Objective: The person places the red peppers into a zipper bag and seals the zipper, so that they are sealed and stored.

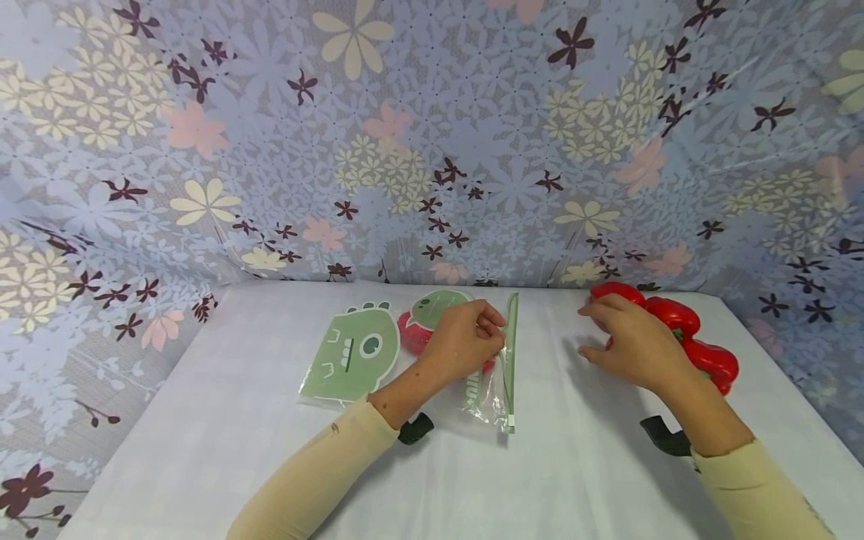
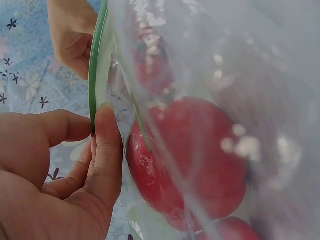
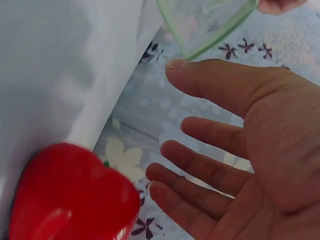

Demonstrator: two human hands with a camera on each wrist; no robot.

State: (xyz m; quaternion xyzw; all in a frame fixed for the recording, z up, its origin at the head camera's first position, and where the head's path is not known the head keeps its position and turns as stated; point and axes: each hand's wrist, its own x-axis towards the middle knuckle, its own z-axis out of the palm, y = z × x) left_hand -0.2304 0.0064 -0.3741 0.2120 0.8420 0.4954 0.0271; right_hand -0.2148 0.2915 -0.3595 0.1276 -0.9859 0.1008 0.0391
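Note:
A clear zip bag (image 1: 367, 349) with a green cartoon print and a green zip strip lies on the table. Red bell peppers (image 2: 200, 155) show through its plastic in the left wrist view. My left hand (image 1: 462, 341) pinches the bag's zip edge between thumb and fingers, and part of the bag is hidden under it. On the right, my right hand (image 1: 637, 345) hovers beside several loose red bell peppers (image 1: 715, 364), covering some of them. Its fingers are spread and hold nothing; a gap separates them from the nearest pepper (image 3: 75, 195) in the right wrist view.
White cloth (image 1: 540, 480) covers the table. A flowered fabric backdrop (image 1: 432, 150) hangs behind it and along both sides. Dark wrist-camera parts (image 1: 415, 429) stick out near each forearm.

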